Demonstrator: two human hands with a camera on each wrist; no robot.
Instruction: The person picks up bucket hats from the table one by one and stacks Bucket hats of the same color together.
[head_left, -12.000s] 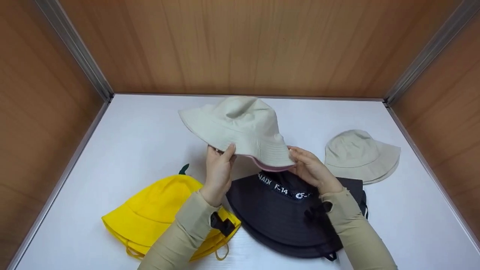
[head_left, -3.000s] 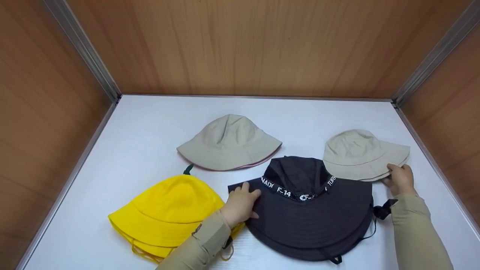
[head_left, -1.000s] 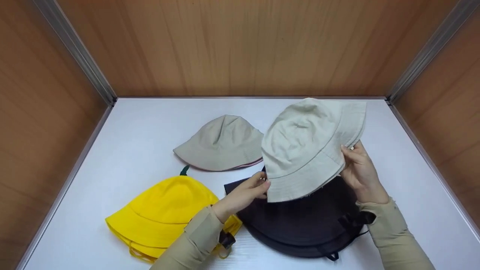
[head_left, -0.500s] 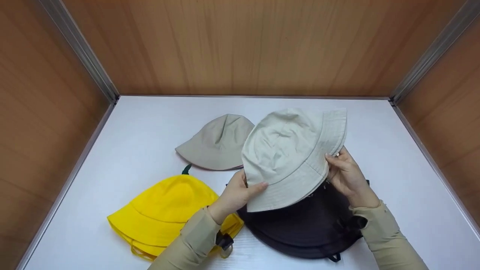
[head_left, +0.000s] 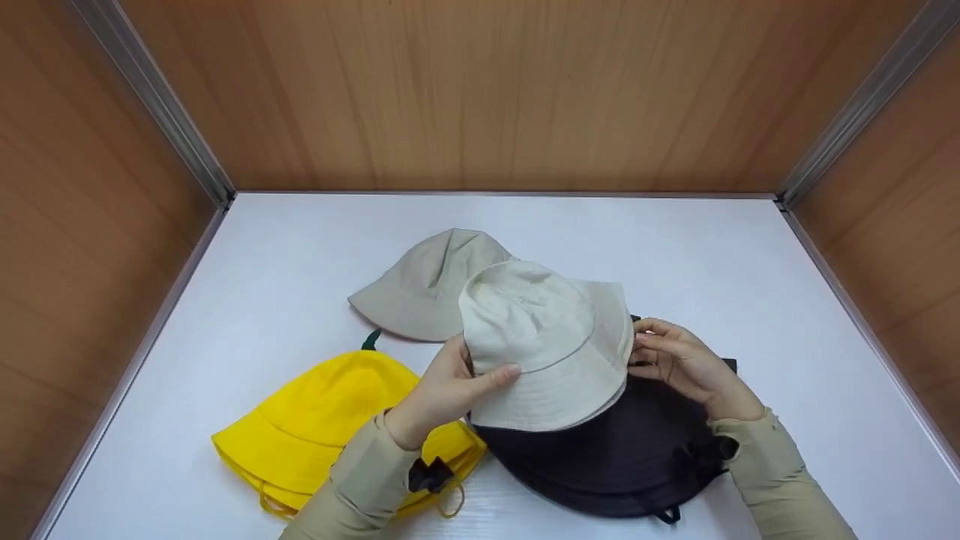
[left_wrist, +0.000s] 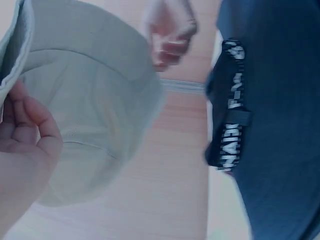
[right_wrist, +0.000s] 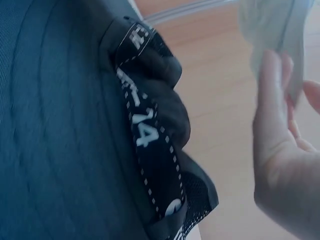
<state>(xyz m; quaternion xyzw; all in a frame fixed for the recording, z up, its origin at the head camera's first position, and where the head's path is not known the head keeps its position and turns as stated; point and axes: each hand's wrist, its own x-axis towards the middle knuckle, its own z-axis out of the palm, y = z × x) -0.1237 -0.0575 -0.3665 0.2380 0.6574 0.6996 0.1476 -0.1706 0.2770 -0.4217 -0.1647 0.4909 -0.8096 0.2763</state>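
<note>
A pale beige bucket hat (head_left: 532, 322) is held up over the black hat, tilted with its brim to the lower right. My left hand (head_left: 450, 382) grips its brim at the left, thumb on top; the left wrist view shows curled fingers (left_wrist: 30, 120) under the brim. At the opposite side, my right hand (head_left: 686, 367) has loosely bent fingers at the brim edge. In the right wrist view the thumb stands apart from the brim (right_wrist: 296, 55). Beneath lies a wide-brimmed black hat (head_left: 600, 465) with white lettering on its band (right_wrist: 147, 135), partly covered.
Left of the black hat lies a yellow hat (head_left: 322, 420) with a green stem and cords. Behind the held hat, a greyish-beige bucket hat (head_left: 420, 292) rests on the white table (head_left: 825, 420). Wooden panels (head_left: 495, 97) enclose the back and sides.
The pale bucket hat, picked up from the table's right side, has moved left and lower over the black hat. The right hand's grip on the brim has loosened. Earlier, the greyish-beige hat was set down behind.
</note>
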